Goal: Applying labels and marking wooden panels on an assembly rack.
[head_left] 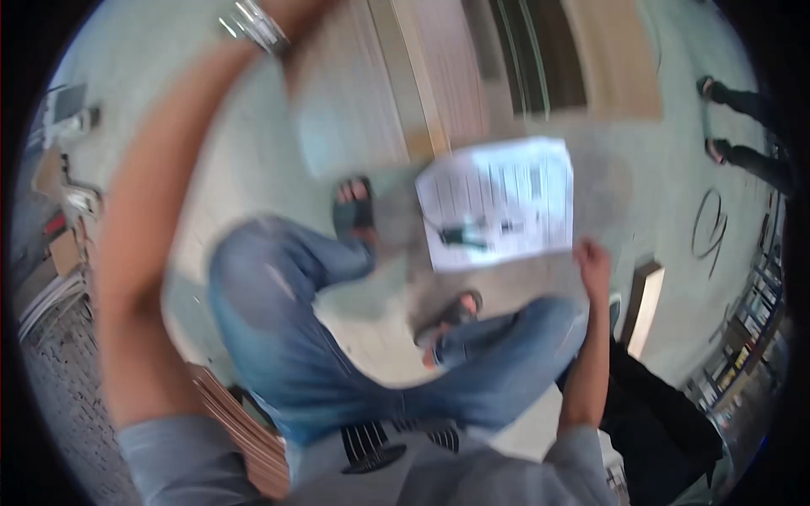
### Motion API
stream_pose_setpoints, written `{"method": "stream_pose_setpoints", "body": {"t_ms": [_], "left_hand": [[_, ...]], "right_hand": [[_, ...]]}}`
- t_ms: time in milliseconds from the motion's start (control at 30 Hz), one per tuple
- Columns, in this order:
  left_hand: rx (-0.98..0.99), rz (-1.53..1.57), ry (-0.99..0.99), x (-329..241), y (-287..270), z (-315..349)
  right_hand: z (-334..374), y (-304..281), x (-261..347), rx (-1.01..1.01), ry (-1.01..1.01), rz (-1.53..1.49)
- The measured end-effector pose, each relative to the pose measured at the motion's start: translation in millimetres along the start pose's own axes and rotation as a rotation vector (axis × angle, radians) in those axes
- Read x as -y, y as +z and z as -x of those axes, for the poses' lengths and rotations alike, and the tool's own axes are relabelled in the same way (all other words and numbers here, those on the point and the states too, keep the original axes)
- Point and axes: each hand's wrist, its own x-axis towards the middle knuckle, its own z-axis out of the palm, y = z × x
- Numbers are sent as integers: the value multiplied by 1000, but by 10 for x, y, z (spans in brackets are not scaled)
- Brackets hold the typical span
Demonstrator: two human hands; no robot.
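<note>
My right hand is closed at the lower right corner of a white printed paper sheet, and seems to pinch its edge. The sheet spreads in front of my feet, covered with lines and print. A small dark shape shows near its lower left; blur hides whether it is printed or lies on top. My left arm reaches up and forward, with a shiny metal band around the wrist. Only a smeared part of my left hand shows at the top edge, and its fingers are out of sight, near long flat boards.
A dark grooved panel and a tan board lie ahead. At right is a short wood piece, with black cloth nearer me. Another person's legs stand far right. Stacked strips lie by my left side.
</note>
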Motion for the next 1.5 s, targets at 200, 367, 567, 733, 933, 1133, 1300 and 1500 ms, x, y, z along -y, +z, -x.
{"method": "stream_pose_setpoints", "body": {"t_ms": [200,367,567,733,933,1133,1300,1500], "left_hand": [[-121,60,89,-222,-357,1082],[383,388,-240,-371,-1556,2400],[532,737,-674,-193,-2043,3544],[663,1162,-1012,356,-2121,3356],[523,1182,-1081,2120,-2335,3018],[129,1144,-1527,3720,-2585,2397],[240,1150,-1526,4214,-2712,1756],[661,1108,-1285,4340,-2213,732]], "right_hand": [[1403,-330,1106,146,-31,-18],[2022,-343,2543,220,-110,-214],[1820,66,4559,-10,-296,-130],[782,370,5851,-430,-224,228],[157,416,6678,-198,285,278],[93,248,6832,-106,357,375],[-255,411,7185,-161,222,351],[-1588,553,8336,-314,-109,210]]}}
